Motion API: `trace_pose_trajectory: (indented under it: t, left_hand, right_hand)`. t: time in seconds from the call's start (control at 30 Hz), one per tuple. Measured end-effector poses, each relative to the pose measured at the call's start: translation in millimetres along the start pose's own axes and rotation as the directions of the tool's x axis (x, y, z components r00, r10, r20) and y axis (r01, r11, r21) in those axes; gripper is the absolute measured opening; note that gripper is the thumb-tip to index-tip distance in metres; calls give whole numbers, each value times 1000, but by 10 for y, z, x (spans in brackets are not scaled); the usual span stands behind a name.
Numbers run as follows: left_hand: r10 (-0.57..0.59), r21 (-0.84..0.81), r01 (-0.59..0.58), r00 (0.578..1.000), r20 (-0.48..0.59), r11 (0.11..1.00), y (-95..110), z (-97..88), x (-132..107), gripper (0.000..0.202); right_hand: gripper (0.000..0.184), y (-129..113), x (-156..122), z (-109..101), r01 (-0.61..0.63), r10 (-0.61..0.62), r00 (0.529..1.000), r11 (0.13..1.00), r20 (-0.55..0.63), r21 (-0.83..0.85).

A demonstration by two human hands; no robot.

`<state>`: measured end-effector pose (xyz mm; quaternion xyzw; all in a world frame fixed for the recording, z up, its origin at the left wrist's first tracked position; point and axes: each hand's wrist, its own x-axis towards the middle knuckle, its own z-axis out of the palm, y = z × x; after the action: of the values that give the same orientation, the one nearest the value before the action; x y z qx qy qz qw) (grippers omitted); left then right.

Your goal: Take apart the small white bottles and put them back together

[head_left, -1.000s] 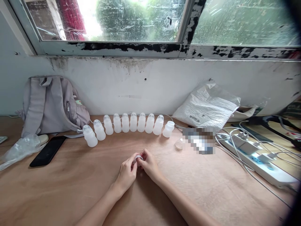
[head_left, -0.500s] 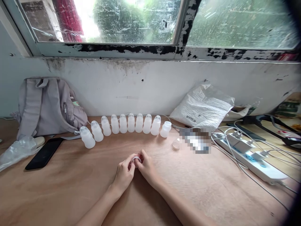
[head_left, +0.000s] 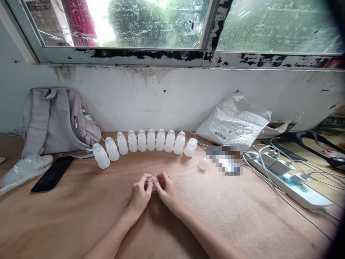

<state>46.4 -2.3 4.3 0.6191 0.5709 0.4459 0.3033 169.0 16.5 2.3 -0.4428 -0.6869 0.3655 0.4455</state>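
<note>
Both my hands meet over the middle of the wooden table (head_left: 81,212). My left hand (head_left: 140,196) and my right hand (head_left: 167,192) pinch a small clear round cap or ring (head_left: 153,180) between their fingertips. Beyond them stands a curved row of several small white plastic bottles (head_left: 147,142). The rightmost bottle (head_left: 191,147) in that row has no dome top. A small clear piece (head_left: 202,164) lies on the table to its right.
A grey backpack (head_left: 54,118) leans on the wall at left, with a black phone (head_left: 52,173) and a crumpled clear bag (head_left: 18,172) before it. A white plastic bag (head_left: 234,122) and a power strip (head_left: 291,181) with chargers and cables lie at right.
My fingers have shifted round the small clear piece, turning it slightly between both hands. The hands stay at the same spot; the view moved a little.
</note>
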Motion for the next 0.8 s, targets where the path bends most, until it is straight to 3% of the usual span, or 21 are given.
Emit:
trace_pose_trajectory:
  t: [0.13, 0.27, 0.37, 0.43, 0.5, 0.6, 0.7, 0.8]
  left_hand:
    - [-49, -215, 55, 998, 35, 975, -22, -42, 42, 19]
    - [-68, -434, 89, 996, 64, 897, -62, -27, 92, 25]
    - [-84, -464, 71, 996, -8, 883, -110, 1, 123, 32]
    - [-90, -455, 54, 994, -58, 889, -152, 1, 145, 43]
    - [-48, -385, 11, 995, -85, 923, -202, -25, 174, 45]
    - [103, -91, -108, 993, -59, 990, -279, -94, 220, 30]
    - [198, 172, -201, 980, 34, 964, -335, -157, 251, 25]
    - [237, 270, -249, 968, 78, 930, -362, -187, 265, 25]
  right_hand:
    - [17, -52, -14, -66, -25, 11, 995, 991, 100, 134]
    - [24, 24, -11, -98, -25, 19, 997, 996, 68, 88]
    - [31, 141, 18, -114, -17, 14, 999, 997, 40, 75]
    - [34, 228, 66, -150, -37, 41, 998, 996, -48, 82]
    - [37, 320, 140, -218, -63, 78, 978, 994, -191, 84]
    - [48, 463, 281, -364, -107, 140, 915, 988, -378, 109]
    - [62, 593, 432, -514, -190, 238, 839, 971, -490, 147]
    - [70, 682, 592, -643, -256, 233, 781, 966, -579, 44]
